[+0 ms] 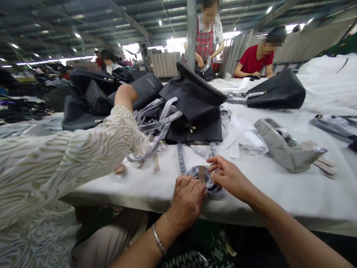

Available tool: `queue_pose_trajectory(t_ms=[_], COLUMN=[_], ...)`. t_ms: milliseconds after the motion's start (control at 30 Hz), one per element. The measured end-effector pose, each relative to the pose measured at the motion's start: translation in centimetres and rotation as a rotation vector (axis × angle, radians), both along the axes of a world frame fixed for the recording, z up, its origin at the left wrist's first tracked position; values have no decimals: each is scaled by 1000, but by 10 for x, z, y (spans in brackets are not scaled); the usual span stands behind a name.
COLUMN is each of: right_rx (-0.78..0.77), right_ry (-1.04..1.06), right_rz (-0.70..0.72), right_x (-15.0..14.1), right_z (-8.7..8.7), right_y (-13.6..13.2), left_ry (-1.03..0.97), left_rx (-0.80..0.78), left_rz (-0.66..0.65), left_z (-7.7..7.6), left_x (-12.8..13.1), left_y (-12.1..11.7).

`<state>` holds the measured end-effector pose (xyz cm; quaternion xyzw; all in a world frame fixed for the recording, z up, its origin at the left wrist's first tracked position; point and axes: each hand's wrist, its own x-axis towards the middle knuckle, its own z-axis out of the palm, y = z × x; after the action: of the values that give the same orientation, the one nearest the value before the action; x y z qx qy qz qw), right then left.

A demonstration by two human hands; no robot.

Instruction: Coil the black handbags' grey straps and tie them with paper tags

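The left hand [187,199], a bangle [158,240] on its wrist, grasps a plastic-wrapped coiled strap [209,182] at the table's [156,190] near edge; the right hand [227,176] has its bent fingers at the coil's other side (whether they pinch it, I cannot tell). Beyond stands a black bag [195,108], a grey tape dispenser [288,149] to its right. Farther back, a person in a checked apron [205,41] handles another strap.
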<state>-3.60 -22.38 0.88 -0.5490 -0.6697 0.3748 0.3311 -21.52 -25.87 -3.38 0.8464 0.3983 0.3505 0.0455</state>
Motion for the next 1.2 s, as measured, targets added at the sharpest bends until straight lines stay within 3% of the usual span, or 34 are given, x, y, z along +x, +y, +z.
queue_pose_trajectory(t_ms=[267,467,700,967,1200], right_rx=[294,397,340,268,291], right_ry=[-398,-576,-617,-694,-705], right_rz=[233,223,102,245,263], right_x=[-12,-19,-19,-21,-16], right_z=[8,14,15,21,17], right_y=[32,18,-15,-13,-19], left_ry=[32,109,31,-13,-65], left_rx=[-40,-98,-116,-60,-167], left_rz=[4,-27,12,57,89], left_z=[2,12,9,7,11], left_x=[2,0,-5,-6,-7], left_y=[3,7,5,10,12])
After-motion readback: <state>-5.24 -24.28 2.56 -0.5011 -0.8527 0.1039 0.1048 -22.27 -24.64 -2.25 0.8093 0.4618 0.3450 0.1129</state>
